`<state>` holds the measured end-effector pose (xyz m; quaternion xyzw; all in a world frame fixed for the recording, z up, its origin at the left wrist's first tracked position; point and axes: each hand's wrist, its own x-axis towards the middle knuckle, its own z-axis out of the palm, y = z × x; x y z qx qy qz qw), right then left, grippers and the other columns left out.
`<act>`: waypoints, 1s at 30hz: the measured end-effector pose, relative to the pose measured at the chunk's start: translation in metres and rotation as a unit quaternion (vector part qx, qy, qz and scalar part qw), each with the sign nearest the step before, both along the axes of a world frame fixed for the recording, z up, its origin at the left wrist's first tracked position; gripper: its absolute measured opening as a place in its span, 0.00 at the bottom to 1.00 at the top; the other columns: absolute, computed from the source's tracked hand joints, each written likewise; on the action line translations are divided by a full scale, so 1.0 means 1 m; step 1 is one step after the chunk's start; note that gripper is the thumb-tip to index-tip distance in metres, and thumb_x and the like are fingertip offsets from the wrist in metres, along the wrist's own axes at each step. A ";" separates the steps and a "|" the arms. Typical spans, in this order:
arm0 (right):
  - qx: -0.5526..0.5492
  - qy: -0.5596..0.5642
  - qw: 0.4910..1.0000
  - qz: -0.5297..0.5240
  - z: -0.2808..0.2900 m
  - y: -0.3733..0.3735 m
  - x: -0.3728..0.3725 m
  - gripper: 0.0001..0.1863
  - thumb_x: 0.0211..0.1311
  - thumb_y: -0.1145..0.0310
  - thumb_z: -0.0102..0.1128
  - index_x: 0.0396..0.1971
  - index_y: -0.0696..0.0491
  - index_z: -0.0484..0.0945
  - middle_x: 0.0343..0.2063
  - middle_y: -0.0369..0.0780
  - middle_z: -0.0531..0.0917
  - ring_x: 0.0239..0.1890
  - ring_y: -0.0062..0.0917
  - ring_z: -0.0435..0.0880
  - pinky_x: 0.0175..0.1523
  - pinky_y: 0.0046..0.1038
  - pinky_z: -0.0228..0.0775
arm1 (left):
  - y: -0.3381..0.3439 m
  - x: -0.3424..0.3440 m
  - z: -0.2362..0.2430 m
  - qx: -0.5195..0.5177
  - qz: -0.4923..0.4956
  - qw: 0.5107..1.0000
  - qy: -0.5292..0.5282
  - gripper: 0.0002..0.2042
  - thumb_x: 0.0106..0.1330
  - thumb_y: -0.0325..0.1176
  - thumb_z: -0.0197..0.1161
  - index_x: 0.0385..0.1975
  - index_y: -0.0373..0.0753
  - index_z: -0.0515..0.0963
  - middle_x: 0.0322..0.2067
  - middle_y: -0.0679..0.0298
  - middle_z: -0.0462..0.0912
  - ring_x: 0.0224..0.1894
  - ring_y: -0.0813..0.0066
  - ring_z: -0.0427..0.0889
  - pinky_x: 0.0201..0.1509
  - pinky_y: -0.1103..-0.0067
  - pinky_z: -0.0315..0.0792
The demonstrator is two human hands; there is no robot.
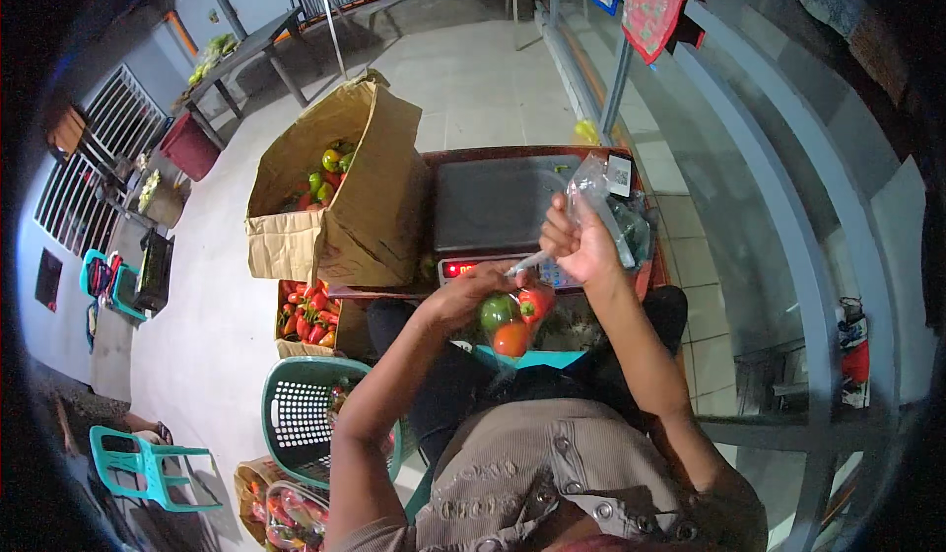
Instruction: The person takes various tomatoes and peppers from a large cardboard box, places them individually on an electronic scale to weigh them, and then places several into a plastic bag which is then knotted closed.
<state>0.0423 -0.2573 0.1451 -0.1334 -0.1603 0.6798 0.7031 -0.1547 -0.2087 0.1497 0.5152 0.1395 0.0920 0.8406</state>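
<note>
A clear plastic bag point(512, 343) of bell peppers hangs in front of my lap. Inside it are a green bell pepper point(500, 310), a red one point(535, 304) and an orange one point(510, 339). My left hand point(471, 294) is closed around the neck of the bag. The bag's twisted, whitish top point(529, 263) stretches up toward my right hand point(581, 241), whose fingers are curled on its end with the thumb raised. Just behind the hands is a weighing scale point(498, 202) with a dark flat platform and a lit red display.
An open cardboard box point(379, 187) of peppers stands left of the scale. Clear plastic bags point(631, 227) lie at its right. Below left are a box of red peppers point(313, 317), a green basket point(296, 424) and another pepper box point(258, 503). A grey railing point(778, 108) runs along the right.
</note>
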 end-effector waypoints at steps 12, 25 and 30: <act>-0.035 -0.139 0.969 -0.202 0.009 -0.042 0.079 0.16 0.65 0.53 0.51 0.28 0.52 0.74 0.08 0.27 0.57 0.10 0.10 0.52 0.16 0.16 0.42 | 0.004 -0.010 -0.012 0.525 0.028 0.850 0.032 0.11 0.68 0.39 0.49 0.34 0.37 0.73 0.35 0.63 0.73 0.43 0.68 0.67 0.53 0.73 0.57; 0.045 -0.828 0.554 -0.080 0.014 -0.083 -0.016 0.09 0.55 0.71 0.56 0.35 0.56 0.70 0.26 0.49 0.78 0.35 0.46 0.79 0.37 0.40 0.68 | -0.005 -0.036 0.016 0.717 0.065 0.692 0.049 0.13 0.50 0.35 0.62 0.36 0.41 0.81 0.42 0.62 0.77 0.48 0.60 0.68 0.54 0.68 0.61; 0.076 -0.829 0.551 -0.062 0.029 -0.117 -0.016 0.09 0.58 0.68 0.56 0.30 0.56 0.67 0.19 0.46 0.74 0.27 0.43 0.78 0.31 0.39 0.67 | -0.012 -0.039 0.056 0.678 0.095 0.728 0.029 0.12 0.43 0.29 0.66 0.30 0.38 0.80 0.34 0.61 0.78 0.41 0.59 0.72 0.47 0.71 0.67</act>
